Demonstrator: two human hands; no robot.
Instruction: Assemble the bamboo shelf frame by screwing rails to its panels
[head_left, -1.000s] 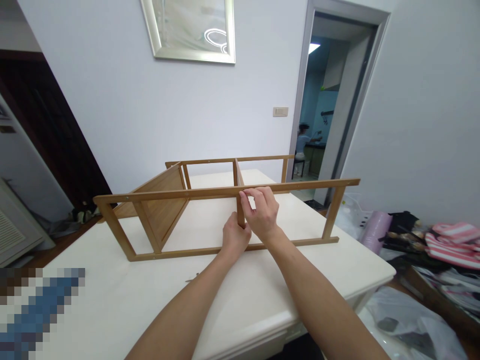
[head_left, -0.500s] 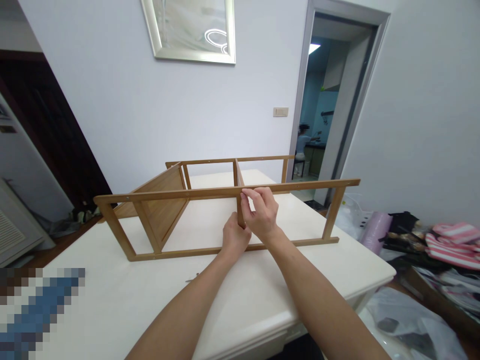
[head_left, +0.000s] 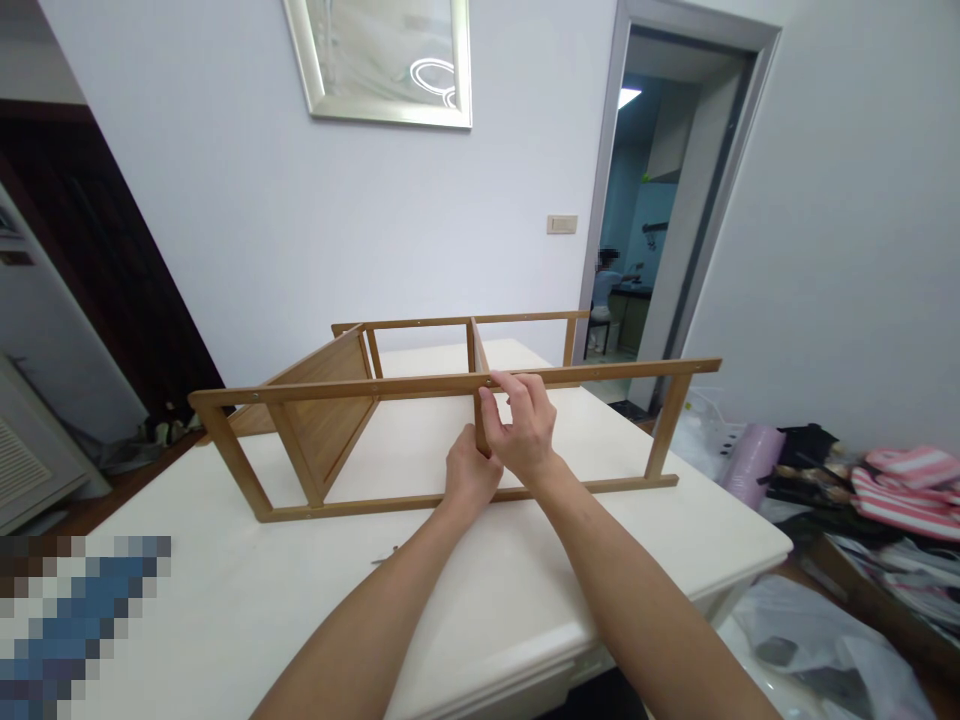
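Observation:
A brown wooden shelf frame (head_left: 405, 386) lies on its side on the white table. A wooden panel (head_left: 330, 400) spans its left part, and a narrower crosspiece (head_left: 481, 425) joins the near side at the middle. My left hand (head_left: 472, 470) is closed around the lower end of that crosspiece, near the bottom rail. Up at the top rail, my right hand (head_left: 525, 420) has its thumb and forefinger bent close together over the joint. A tiny dark spot shows by those fingertips; whether it is a screw or a hole cannot be made out.
A small metal piece (head_left: 386, 556) lies on the table (head_left: 300, 620) beside my left forearm. Bags, a purple roll (head_left: 752, 465) and striped cloth (head_left: 907, 490) are heaped at the right. Behind stand a wall and a doorway, with a person (head_left: 604, 285) seated beyond.
My right forefinger has shifted slightly right along the top rail and the thumb has slid a little down, so the fingertips are farther apart. My left hand and the frame stay put.

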